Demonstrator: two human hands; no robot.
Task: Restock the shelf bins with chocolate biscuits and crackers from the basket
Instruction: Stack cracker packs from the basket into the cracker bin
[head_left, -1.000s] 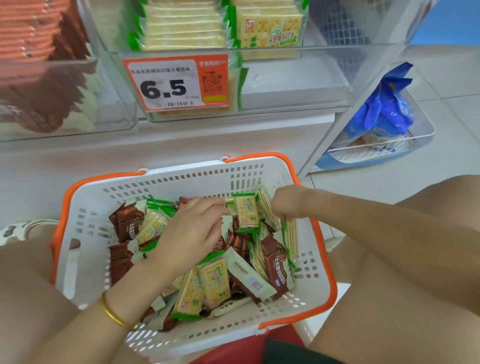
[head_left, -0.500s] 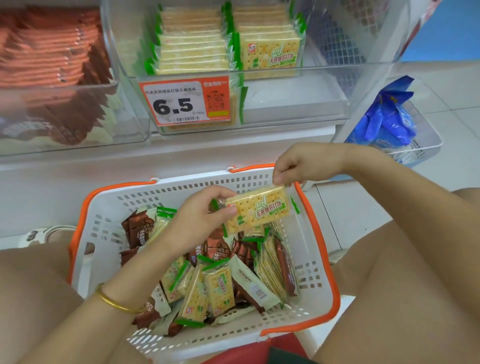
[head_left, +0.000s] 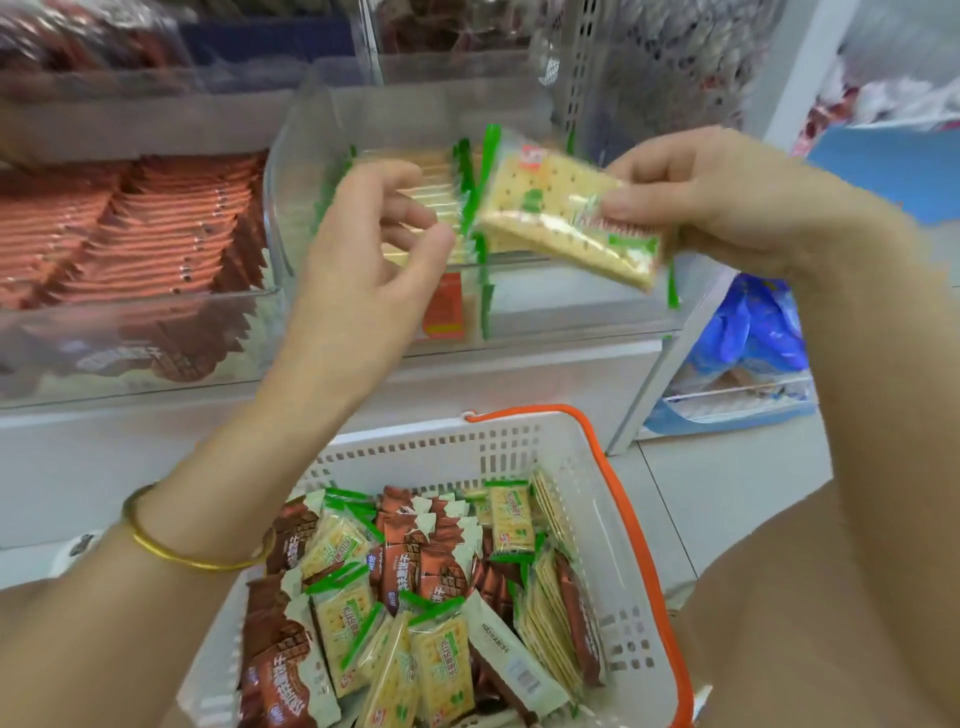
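Holding high over the shelf, the right hand (head_left: 691, 192) has a cracker pack (head_left: 566, 218) pinched by its right end, thumb on top and fingers curled beneath. The pack is tilted, its green-edged left end raised over the clear cracker bin (head_left: 571, 306) and its lower right corner hanging past the bin's front wall. Whether that is one pack or a few pressed together is too blurred to call.

The left hand (head_left: 374, 249) is up too, in front of the same bin: fingers loosely bent, thumb tip close to the forefinger, nothing in its grasp. The thumb sits just beside the pack's green end; contact cannot be judged. A gold bangle (head_left: 171, 551) rings that wrist.

Inside the bin, stacked crackers (head_left: 431, 182) stand on edge behind the left hand, and an orange price tag (head_left: 444, 306) shows on the front wall. To the left, a second clear bin (head_left: 130, 332) is packed with rows of chocolate biscuits (head_left: 156, 223).

Down below, the white basket (head_left: 582, 457) with its orange handle (head_left: 628, 509) holds a jumble of brown chocolate biscuit packs (head_left: 410, 556) and green-trimmed cracker packs (head_left: 447, 660). Blue bags (head_left: 753, 332) fill a low bin at the right.
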